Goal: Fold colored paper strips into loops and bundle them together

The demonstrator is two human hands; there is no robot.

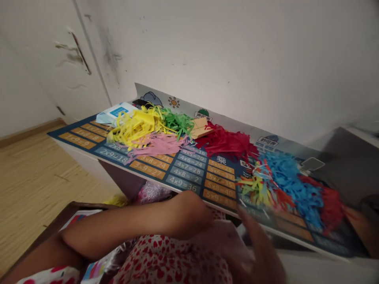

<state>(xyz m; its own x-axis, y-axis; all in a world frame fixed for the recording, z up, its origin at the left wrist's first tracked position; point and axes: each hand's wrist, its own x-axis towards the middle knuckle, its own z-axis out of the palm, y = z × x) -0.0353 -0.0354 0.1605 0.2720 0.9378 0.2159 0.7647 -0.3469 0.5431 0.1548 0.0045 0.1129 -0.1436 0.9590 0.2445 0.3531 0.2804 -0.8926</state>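
My left hand point(192, 215) is at the table's front edge, its fingers bent down and hidden beneath the wrist. My right hand point(257, 248), blurred by motion, is to its right with one finger pointing up towards the edge. Pale pink paper point(226, 236) lies between the two hands, over my lap; which hand grips it is not clear. Behind them, shredded paper strips rest on a multiplication chart point(186, 173): yellow point(139, 124), green point(179, 121), pink point(161, 144), red point(227, 142), blue point(291, 177) and a mixed bunch point(263, 185).
A white and blue packet point(115, 112) and a tan paper piece point(199, 127) are on the table. Below stands a brown box point(69, 209). White tinsel point(154, 191) shows under the table edge. The wall is behind, with a door point(53, 59) at left.
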